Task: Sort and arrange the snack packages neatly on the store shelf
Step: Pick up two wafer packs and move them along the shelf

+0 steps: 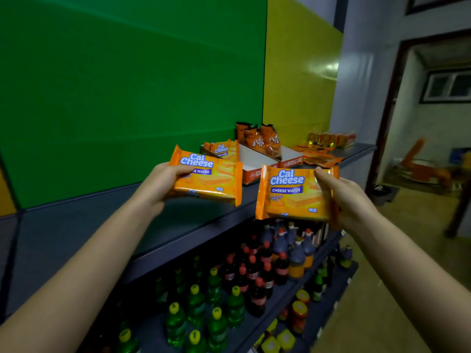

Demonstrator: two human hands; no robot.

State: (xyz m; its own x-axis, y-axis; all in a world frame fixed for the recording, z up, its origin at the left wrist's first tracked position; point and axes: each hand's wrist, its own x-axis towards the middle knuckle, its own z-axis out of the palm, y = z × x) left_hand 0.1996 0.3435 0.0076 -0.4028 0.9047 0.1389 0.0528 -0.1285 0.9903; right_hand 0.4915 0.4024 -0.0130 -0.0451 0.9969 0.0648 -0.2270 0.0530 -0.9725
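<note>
My left hand (163, 184) grips an orange Cal Cheese wafer pack (216, 178) by its left side, held just above the dark top shelf (178, 222). My right hand (344, 197) holds a second Cal Cheese pack (290, 197) by its right edge, out in front of the shelf's front edge. Farther back on the shelf, an open cardboard tray (254, 159) contains another Cal Cheese pack (224, 149) and several upright orange snack bags (262, 140).
Loose orange packets (318, 155) and boxed snacks (331, 140) lie at the shelf's far end. Lower shelves carry green, red-capped and orange drink bottles (244, 281). Green and yellow panels back the shelf. A doorway opens at right.
</note>
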